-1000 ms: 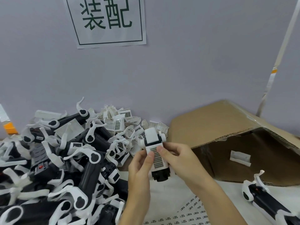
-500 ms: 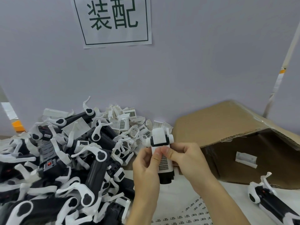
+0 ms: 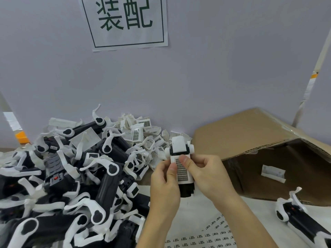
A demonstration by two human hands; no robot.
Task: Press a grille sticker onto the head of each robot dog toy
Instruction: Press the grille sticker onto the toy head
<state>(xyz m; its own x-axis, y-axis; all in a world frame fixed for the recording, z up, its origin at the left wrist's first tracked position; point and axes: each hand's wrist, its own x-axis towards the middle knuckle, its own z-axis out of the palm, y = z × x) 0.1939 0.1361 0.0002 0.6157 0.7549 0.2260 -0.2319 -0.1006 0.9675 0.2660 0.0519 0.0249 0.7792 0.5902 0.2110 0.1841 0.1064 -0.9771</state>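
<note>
The pressing step is in hand: the left hand (image 3: 165, 183) grips the robot dog head (image 3: 181, 163) near centre, right of the toy pile (image 3: 71, 176), while the right hand (image 3: 206, 174) — thumb curled — pins the grille sticker (image 3: 181, 172). Next, likely a firm rub along its length — then set aside.

Both hands hold a white toy head (image 3: 180, 149) w/ grille sticker (image 3: 182, 171) on it; left hand (image 3: 165, 183) grips its left side, right hand (image 3: 206, 174) thumb presses sticker's top. Pile of toy dogs (image 3: 71, 176) at left, cardboard box (image 3: 259, 140) at right, sticker sheet (image 3: 206, 237) below.
</note>
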